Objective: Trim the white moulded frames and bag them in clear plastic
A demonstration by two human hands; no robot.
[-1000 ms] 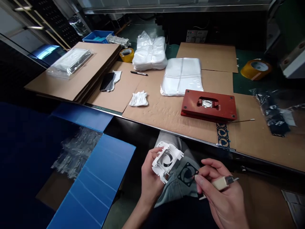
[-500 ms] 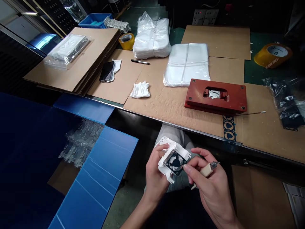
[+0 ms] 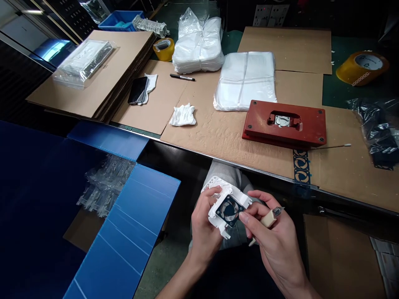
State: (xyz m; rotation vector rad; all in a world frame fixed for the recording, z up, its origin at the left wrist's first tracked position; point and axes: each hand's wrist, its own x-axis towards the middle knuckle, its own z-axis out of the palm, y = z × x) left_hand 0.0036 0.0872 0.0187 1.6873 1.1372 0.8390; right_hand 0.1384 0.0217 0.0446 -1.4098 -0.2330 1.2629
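Black fan-shaped sheet (image 3: 222, 210): had passed from clear of the white housing (image 3: 238, 195), on its right, to over the housing's face.
Right hand (image 3: 274, 238): had moved left, nearer the housing.
Beige-handled tool (image 3: 268, 219): had travelled left with that hand.
Head view: had tilted downward.

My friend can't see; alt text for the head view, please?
A person's left hand holds a white plastic frame; the right hand, gripping a beige tool, holds a pierced black square sheet over it. Beyond, a red rectangular block sits on brown cardboard.

A dark cut-out square (image 3: 220, 211) overlaps the white housing (image 3: 237, 193), beige cutter (image 3: 268, 219) nearby.
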